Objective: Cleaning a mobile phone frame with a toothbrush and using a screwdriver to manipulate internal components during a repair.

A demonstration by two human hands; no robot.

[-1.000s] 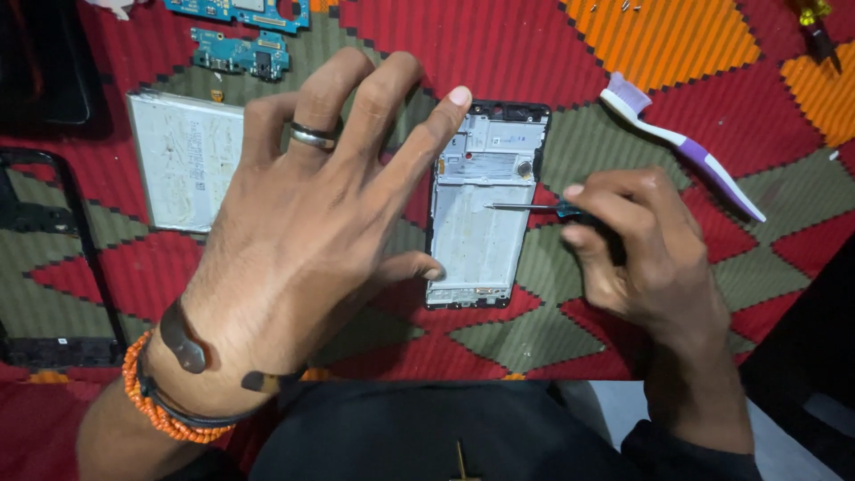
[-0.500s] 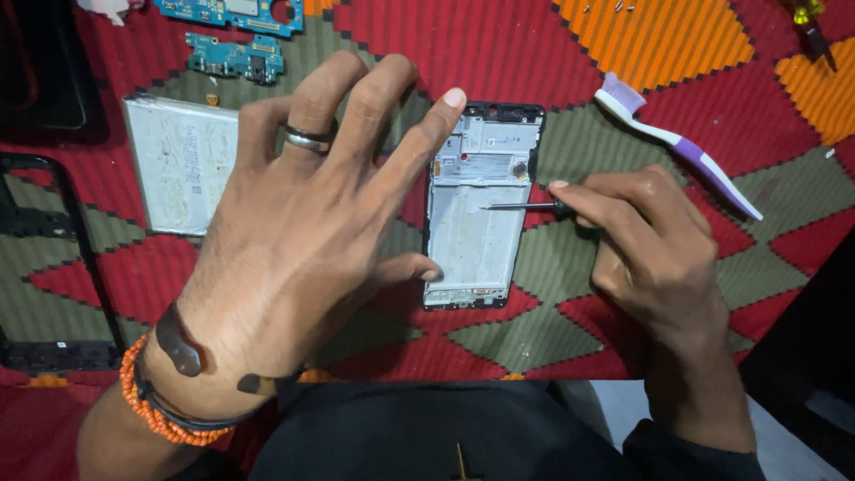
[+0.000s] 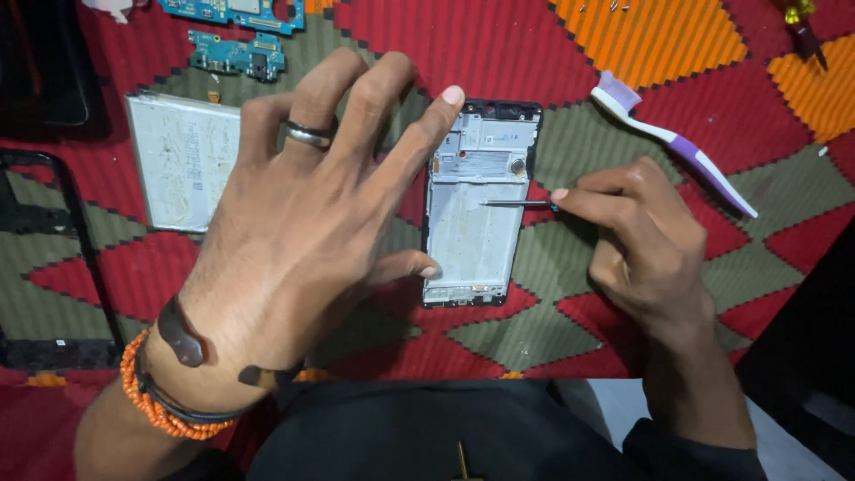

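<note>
Right hand [image 3: 646, 236] gripping a half-hidden screwdriver [image 3: 517, 204]; splayed left hand [image 3: 303, 223] masking the phone frame's [image 3: 481, 205] edge.

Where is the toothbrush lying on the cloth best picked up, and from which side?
Grip the toothbrush by its slim white-and-purple handle, coming from above. It lies flat and diagonal on the patterned cloth, its handle free beside the right hand; the bristle end is bulkier.

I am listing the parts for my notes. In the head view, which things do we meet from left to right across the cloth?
Black frame → battery → left hand → phone chassis → screwdriver → right hand → toothbrush.
</note>
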